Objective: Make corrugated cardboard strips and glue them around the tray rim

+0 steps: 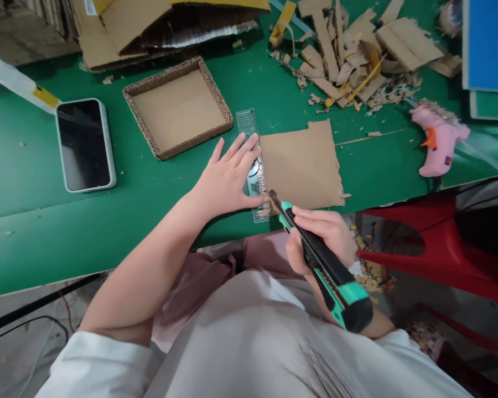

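My left hand point(228, 179) lies with fingers spread across a clear ruler point(246, 122), pressing it onto the left edge of a flat cardboard piece point(301, 166). The cardboard's right edge is ragged. Wrapped in my right hand point(321, 237) is a black and green utility knife point(334, 276). Its blade end touches or nearly touches the cardboard beside the ruler, close to my left thumb. Behind my left hand sits a shallow cardboard tray point(178, 108) with corrugated walls.
A phone point(85, 146) lies at the left. Cardboard scraps point(348, 61) are heaped at the back right, near a pink glue gun point(437, 138). Folded cardboard point(124, 25) stands at the back. A red stool point(448, 243) is beyond the green table's point(157, 215) front edge.
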The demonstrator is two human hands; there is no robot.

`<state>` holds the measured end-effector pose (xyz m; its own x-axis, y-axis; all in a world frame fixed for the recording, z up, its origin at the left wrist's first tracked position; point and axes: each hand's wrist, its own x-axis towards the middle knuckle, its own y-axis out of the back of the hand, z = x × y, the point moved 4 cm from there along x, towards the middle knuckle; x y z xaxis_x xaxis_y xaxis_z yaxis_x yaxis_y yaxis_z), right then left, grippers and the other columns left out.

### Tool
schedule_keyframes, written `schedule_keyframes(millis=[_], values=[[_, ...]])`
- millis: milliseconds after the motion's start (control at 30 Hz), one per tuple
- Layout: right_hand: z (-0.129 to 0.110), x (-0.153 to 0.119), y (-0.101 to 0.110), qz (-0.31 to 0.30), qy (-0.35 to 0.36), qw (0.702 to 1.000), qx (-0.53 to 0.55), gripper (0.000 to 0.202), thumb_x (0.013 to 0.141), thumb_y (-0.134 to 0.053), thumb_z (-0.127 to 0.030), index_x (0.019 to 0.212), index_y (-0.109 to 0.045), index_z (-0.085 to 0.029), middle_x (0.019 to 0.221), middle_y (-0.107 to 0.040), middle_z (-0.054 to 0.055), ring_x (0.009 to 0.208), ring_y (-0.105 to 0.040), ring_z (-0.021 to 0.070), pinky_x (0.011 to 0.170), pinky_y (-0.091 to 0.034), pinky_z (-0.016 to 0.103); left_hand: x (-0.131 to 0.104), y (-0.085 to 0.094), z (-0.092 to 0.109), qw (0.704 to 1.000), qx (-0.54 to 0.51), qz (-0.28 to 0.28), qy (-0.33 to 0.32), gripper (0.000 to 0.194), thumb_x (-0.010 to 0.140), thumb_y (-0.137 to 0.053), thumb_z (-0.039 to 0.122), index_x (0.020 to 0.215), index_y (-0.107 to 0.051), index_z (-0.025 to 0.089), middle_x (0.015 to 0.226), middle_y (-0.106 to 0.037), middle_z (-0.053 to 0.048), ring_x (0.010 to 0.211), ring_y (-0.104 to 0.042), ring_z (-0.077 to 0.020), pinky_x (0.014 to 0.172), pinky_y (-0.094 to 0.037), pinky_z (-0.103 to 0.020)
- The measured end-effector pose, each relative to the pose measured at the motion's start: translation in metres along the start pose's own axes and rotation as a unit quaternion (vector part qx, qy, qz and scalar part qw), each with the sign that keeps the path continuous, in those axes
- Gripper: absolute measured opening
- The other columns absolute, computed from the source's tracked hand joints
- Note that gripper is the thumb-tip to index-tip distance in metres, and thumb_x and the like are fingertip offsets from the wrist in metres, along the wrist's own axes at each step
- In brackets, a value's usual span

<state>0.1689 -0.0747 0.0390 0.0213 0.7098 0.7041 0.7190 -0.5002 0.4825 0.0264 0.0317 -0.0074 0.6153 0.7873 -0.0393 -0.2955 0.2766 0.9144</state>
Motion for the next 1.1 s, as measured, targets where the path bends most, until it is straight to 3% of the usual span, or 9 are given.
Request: schedule_keyframes(millis=[433, 800, 1100], values=[[0.002, 0.003, -0.001, -0.031, -0.019, 0.999, 0.009, 0.024, 0.066, -0.063, -0.006, 0.086, -0.061, -0.018, 0.083, -0.069, 0.007, 0.075, -0.068, 0.0165, 0.068, -0.059, 0.027, 0.000, 0.000, 0.000, 1.000, 0.011, -0.003, -0.004, 0.083, 0.074, -0.054, 0.064, 0.137, -0.034, 0.014, 0.153, -0.024, -0.016, 0.142, -0.017, -0.0338, 0.115, -0.008, -0.053], [0.002, -0.005, 0.006, -0.037, -0.025, 0.999, -0.001, 0.022, 0.068, -0.062, -0.011, 0.088, -0.060, -0.018, 0.085, -0.069, 0.007, 0.076, -0.068, 0.0165, 0.067, -0.058, 0.028, 0.000, -0.001, -0.001, 1.000, 0.011, -0.002, -0.005, 0.084, 0.074, -0.056, 0.063, 0.137, -0.033, 0.014, 0.153, -0.024, -0.016, 0.142, -0.017, -0.0338, 0.115, -0.007, -0.053], [-0.001, -0.003, 0.003, -0.048, 0.007, 0.999, -0.012, 0.029, 0.064, -0.061, -0.006, 0.091, -0.060, -0.016, 0.085, -0.069, 0.009, 0.074, -0.069, 0.0180, 0.065, -0.060, 0.028, 0.001, 0.000, -0.001, 1.000, 0.013, -0.008, -0.001, 0.083, 0.074, -0.057, 0.061, 0.138, -0.032, 0.015, 0.153, -0.023, -0.014, 0.142, -0.016, -0.0338, 0.115, -0.008, -0.053]])
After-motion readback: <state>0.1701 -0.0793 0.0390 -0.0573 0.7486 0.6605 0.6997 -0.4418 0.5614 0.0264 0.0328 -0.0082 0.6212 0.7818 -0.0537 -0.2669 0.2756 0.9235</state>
